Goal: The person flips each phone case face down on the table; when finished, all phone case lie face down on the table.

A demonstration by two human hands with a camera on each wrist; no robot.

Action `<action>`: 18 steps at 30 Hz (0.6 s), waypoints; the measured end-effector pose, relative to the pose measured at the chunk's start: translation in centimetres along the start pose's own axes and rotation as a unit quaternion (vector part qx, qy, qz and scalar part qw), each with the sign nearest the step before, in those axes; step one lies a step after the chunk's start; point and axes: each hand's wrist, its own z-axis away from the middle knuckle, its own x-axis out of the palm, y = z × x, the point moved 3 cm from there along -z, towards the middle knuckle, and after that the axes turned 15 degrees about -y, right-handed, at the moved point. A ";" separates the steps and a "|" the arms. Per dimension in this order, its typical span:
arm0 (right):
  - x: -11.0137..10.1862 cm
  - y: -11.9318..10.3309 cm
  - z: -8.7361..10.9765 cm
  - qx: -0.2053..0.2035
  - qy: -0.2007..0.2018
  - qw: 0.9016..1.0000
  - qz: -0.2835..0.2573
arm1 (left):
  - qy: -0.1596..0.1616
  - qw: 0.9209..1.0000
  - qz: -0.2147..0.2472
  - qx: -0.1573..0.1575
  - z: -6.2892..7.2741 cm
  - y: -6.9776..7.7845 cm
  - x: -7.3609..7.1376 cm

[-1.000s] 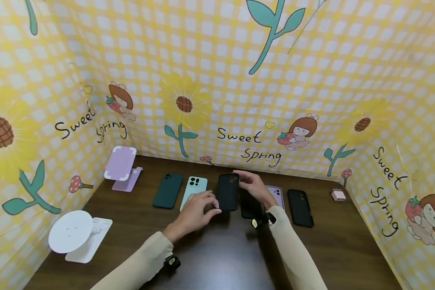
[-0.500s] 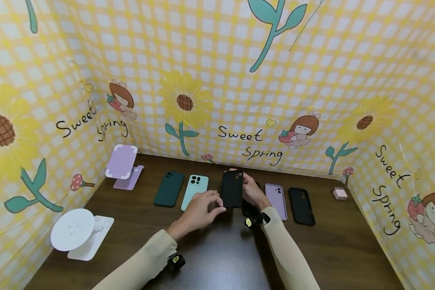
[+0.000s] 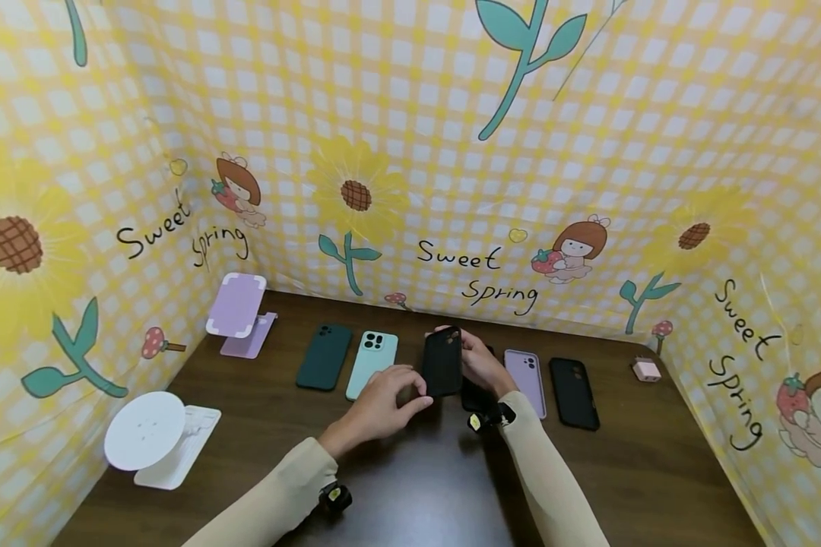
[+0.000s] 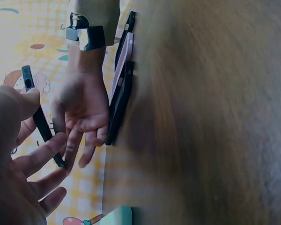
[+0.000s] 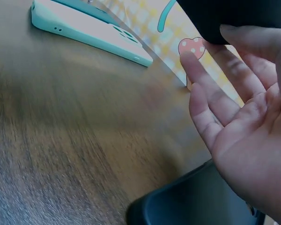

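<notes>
Both hands hold a black phone case up at the middle of the table, its camera cut-outs at the top right. The left hand has thumb and fingers at its lower left edge. The right hand grips it from the right; in the right wrist view the thumb lies on the near side of the case and the fingers spread behind. Seen edge-on in the left wrist view, the case slants between the two hands. Below the right hand lies another black phone case, partly hidden in the head view.
A dark green case and a mint case lie left; a lilac case and a black case lie right. Purple and white stands line the left side. A pink charger plug sits far right.
The held black case has come up and slightly right, turning a little. The right hand has shifted left behind it, uncovering more of the lilac case. The left hand stays at its edge.
</notes>
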 end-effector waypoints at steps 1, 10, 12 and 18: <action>0.0 0.0 0.1 0.001 -0.002 1.000 0.002 | 0.000 1.000 0.001 -0.001 0.0 0.0 0.0; -0.4 0.0 0.1 0.015 0.025 0.999 -0.014 | -0.017 0.999 0.034 -0.026 -0.1 -0.1 -0.5; -0.3 0.0 0.1 0.022 0.024 0.999 -0.006 | -0.021 0.998 0.048 -0.024 -0.1 -0.3 -0.6; -0.2 -0.1 0.1 0.044 0.013 0.999 0.022 | -0.029 0.998 0.055 0.001 -0.2 -0.3 -1.2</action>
